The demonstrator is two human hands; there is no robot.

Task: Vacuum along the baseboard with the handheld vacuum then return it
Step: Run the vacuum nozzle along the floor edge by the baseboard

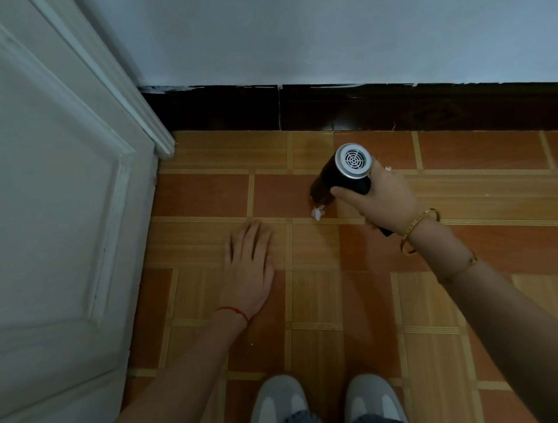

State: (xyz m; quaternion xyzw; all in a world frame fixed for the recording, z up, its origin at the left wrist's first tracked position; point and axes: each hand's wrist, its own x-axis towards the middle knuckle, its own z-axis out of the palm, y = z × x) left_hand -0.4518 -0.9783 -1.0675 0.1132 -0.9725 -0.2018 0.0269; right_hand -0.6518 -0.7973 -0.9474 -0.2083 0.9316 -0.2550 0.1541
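Note:
My right hand [377,197] grips the black handheld vacuum [342,175], whose silver vented rear cap faces up toward me. Its nozzle end points down at the tiled floor, right beside a small white scrap of paper [318,212]. Another tiny white bit [388,167] lies just past my right thumb. The dark brown baseboard [397,109] runs along the foot of the white wall, a short way beyond the vacuum. My left hand [250,266] rests flat on the floor, fingers spread, holding nothing.
A white panelled door [41,219] and its frame [144,122] fill the left side, meeting the baseboard at the corner. My two grey shoes [326,409] stand at the bottom edge. Orange-brown floor tiles [486,293] stretch to the right.

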